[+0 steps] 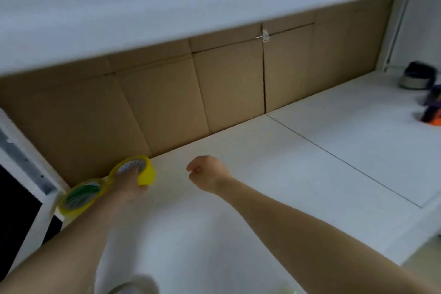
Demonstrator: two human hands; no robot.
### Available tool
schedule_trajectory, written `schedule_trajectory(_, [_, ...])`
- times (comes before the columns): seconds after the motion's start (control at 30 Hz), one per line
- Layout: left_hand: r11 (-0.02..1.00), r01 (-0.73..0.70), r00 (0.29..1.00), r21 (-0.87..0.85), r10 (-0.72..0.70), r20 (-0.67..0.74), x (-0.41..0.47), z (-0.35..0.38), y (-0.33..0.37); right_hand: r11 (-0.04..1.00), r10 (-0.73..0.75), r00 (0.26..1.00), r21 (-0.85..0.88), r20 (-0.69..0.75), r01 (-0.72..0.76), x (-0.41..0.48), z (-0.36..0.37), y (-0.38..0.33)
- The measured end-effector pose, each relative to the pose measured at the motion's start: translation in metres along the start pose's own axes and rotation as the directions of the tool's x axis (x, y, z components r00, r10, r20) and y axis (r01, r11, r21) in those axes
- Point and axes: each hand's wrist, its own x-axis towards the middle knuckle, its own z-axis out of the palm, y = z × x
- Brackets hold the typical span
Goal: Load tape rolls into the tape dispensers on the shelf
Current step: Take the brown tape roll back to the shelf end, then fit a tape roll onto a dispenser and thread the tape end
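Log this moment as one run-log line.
left hand: grips yellow tape roll | right hand: curled, empty | second yellow tape roll: beside the first | dark tape dispensers: far right of white shelf, blurred

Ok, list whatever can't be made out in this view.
Head view, dark objects at the right: blurred, cut by the frame edge; unclear whether dispensers.
Second yellow roll: partly behind the left forearm.
Left hand fingertips: hidden inside the tape roll it grips.
Pale object at bottom: blurred, cropped.
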Motion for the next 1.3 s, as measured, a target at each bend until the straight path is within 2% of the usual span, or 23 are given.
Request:
schedule_trajectory(0.07, [1.0, 0.011, 1.0, 0.0, -0.011, 0.016, 0.009, 0.005, -0.003, 0.999, 0.017, 1.0, -0.029, 0.004, -0.017, -0.003, -0.005, 0.007])
schedule_trajectory(0.13, [0.996, 0.037, 0.999, -0.082, -0.034, 0.034, 0.011, 0.007, 0.002, 0.999, 0.02, 1.0, -0.04, 0.011, -0.02, -0.006, -0.01, 0.015])
schedule_trajectory(0.2, [0.972, 0.055, 0.998, -0.228, -0.054, 0.013, 0.004, 0.002, 0.016, 0.999, 0.024, 1.0, -0.045, 0.015, -0.023, -0.011, -0.017, 0.022])
schedule_trajectory(0.23, [0.931, 0.07, 0.997, -0.357, -0.072, 0.007, -0.002, -0.004, 0.028, 0.999, 0.027, 1.0, -0.045, 0.014, -0.026, -0.013, -0.021, 0.026])
schedule_trajectory(0.3, [0.754, 0.082, 0.996, -0.651, -0.081, 0.031, -0.017, -0.023, 0.058, 0.999, 0.025, 1.0, -0.031, 0.013, -0.025, -0.021, -0.032, 0.032])
schedule_trajectory(0.33, [0.609, 0.115, 0.993, -0.785, -0.089, 0.076, -0.026, -0.034, 0.075, 1.0, 0.02, 1.0, -0.017, 0.008, -0.02, -0.026, -0.04, 0.035])
schedule_trajectory(0.4, [0.377, 0.208, 0.978, -0.902, -0.074, 0.194, -0.045, -0.053, 0.113, 1.0, 0.013, 1.0, 0.026, -0.017, -0.012, -0.039, -0.059, 0.043])
schedule_trajectory(0.47, [0.268, 0.206, 0.978, -0.941, -0.039, 0.203, -0.064, -0.066, 0.158, 0.996, 0.011, 0.999, 0.092, -0.051, -0.006, -0.055, -0.085, 0.055])
schedule_trajectory(0.67, [0.168, 0.186, 0.964, -0.968, 0.158, 0.212, -0.135, -0.072, 0.326, 0.971, 0.017, 0.992, 0.24, -0.126, 0.014, -0.118, -0.177, 0.126])
schedule_trajectory(0.9, [0.019, 0.27, 0.888, -0.963, 0.381, 0.257, -0.195, -0.062, 0.501, 1.0, -0.004, 0.925, -0.001, -0.38, 0.004, -0.204, -0.281, 0.241])
schedule_trajectory(0.97, [0.046, 0.257, 0.88, -0.965, 0.403, 0.253, -0.203, -0.061, 0.546, 1.0, 0.018, 0.893, 0.006, -0.45, -0.018, -0.223, -0.311, 0.269])
schedule_trajectory(1.1, [0.217, 0.133, 0.902, -0.967, 0.377, 0.209, -0.208, -0.059, 0.63, 0.993, 0.108, 0.828, 0.101, -0.55, -0.063, -0.25, -0.377, 0.322])
schedule_trajectory(1.2, [0.322, 0.03, 0.912, -0.946, 0.379, 0.158, -0.204, -0.05, 0.688, 0.96, 0.224, 0.764, 0.27, -0.605, -0.067, -0.269, -0.423, 0.361])
schedule_trajectory(1.3, [0.512, -0.172, 0.922, -0.841, 0.385, 0.046, -0.188, -0.033, 0.746, 0.879, 0.355, 0.71, 0.476, -0.609, -0.031, -0.282, -0.469, 0.398])
